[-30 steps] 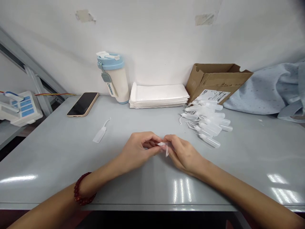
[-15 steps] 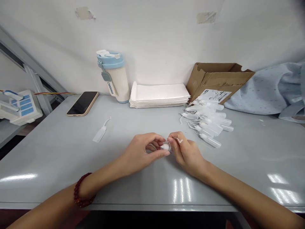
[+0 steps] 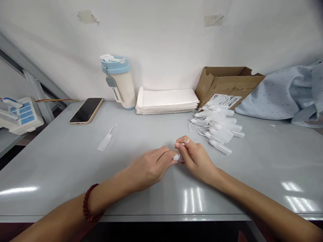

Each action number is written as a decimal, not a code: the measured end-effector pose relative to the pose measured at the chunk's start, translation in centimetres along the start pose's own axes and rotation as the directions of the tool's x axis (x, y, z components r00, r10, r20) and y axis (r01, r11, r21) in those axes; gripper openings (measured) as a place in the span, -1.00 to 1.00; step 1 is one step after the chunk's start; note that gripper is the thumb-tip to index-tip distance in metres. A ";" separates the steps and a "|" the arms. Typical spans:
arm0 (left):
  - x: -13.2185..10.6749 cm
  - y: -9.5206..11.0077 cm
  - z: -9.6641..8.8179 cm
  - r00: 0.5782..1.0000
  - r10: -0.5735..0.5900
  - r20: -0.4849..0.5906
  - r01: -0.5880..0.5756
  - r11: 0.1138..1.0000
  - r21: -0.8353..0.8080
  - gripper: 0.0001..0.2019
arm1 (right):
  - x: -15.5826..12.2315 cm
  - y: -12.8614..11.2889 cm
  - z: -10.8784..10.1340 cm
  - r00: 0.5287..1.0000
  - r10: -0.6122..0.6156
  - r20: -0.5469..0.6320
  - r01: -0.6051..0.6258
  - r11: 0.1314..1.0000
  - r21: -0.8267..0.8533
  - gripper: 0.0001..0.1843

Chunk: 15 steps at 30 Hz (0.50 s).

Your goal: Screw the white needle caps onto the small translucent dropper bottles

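In the head view, the left hand (image 3: 152,166) has its fingers closed at the white cap of a small translucent plastic bottle (image 3: 180,157), and the right hand (image 3: 198,159) is curled around the bottle's body, a thin white plastic strip (image 3: 186,141) showing over its index finger. The bottle (mostly hidden by fingers) sits between the hands over the glossy grey counter (image 3: 141,205), near a heap of similar translucent bottles (image 3: 222,131) to the right.
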<state>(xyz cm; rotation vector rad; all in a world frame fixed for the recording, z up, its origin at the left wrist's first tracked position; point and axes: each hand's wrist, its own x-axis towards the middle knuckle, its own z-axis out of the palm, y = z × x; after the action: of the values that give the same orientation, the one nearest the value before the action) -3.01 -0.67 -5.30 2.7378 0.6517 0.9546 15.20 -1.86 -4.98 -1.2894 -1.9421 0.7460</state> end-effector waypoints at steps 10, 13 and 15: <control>2.2 0.8 -2.4 0.651 -0.473 0.594 0.756 0.478 -0.448 -0.65 | -0.4 0.3 -0.1 0.869 -0.489 -0.075 0.411 0.798 -0.440 -0.87; 2.0 0.9 -2.4 0.646 -0.440 0.624 0.760 0.447 -0.472 -0.64 | -0.5 0.4 -0.2 0.805 -0.591 -0.052 0.490 0.713 -0.501 -0.87; 1.7 0.9 -2.1 0.710 -0.436 0.552 0.697 0.542 -0.469 -0.66 | -0.5 0.5 -0.1 0.805 -0.591 -0.054 0.487 0.711 -0.507 -0.88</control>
<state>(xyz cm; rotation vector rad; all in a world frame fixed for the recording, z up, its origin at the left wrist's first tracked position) -2.78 -0.68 -2.42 1.7748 0.8661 0.3545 15.67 -2.14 -5.40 -0.9013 -2.2309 -0.1798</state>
